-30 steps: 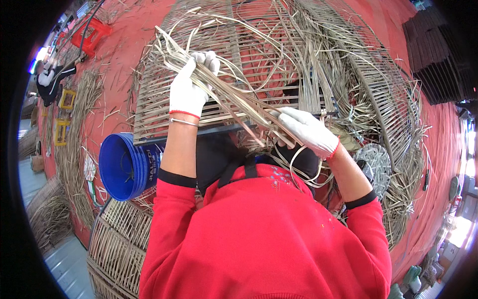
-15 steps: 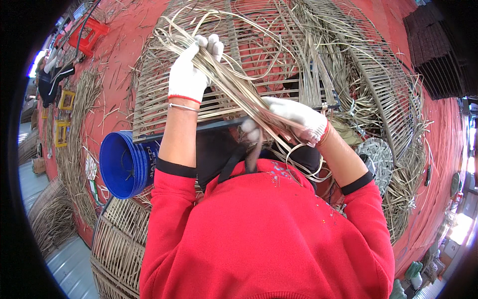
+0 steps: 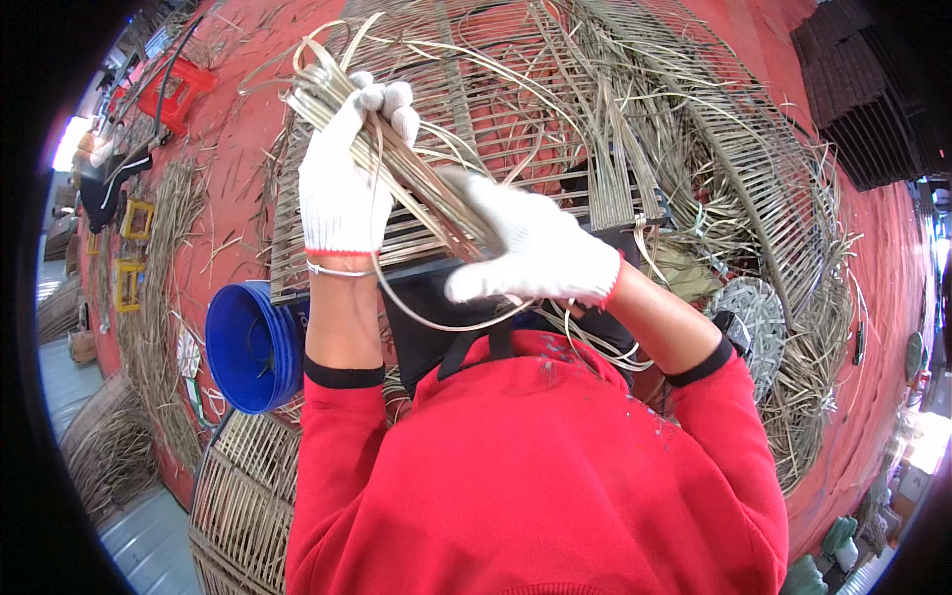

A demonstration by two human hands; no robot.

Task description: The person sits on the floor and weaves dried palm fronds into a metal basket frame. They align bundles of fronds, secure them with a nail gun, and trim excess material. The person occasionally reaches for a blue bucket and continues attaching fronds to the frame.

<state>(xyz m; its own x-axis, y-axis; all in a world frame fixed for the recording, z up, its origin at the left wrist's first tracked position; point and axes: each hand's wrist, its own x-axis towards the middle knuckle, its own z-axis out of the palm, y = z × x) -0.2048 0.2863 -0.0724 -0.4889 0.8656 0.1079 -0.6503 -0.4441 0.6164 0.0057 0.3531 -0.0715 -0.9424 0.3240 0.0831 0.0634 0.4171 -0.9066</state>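
In a white knitted glove, my left hand [image 3: 337, 188] is closed round a bundle of long, flat plant strips [image 3: 412, 169]. The bundle slants down to the right, its bent ends sticking out past my left fingers. At its lower end my right hand [image 3: 540, 243], gloved alike, is spread with the thumb apart from the fingers; the fingertips are blurred. A loose pale strip loops below both hands. Beneath them lies a slatted panel [image 3: 516, 69] of strips with a dark bar [image 3: 426, 260] along its near edge.
A blue bucket [image 3: 243, 347] tips on its side at the left, above another slatted panel [image 3: 243, 496]. Strips litter the red floor [image 3: 233, 149]. Yellow frames [image 3: 129, 285] and a red stool [image 3: 178, 94] are at far left; dark stacked panels [image 3: 858, 99] stand at far right.
My right hand has moved left and turned, its thumb now away from the strips. The bundle's lower end looks shorter and more gathered, and my left hand has shifted slightly left.
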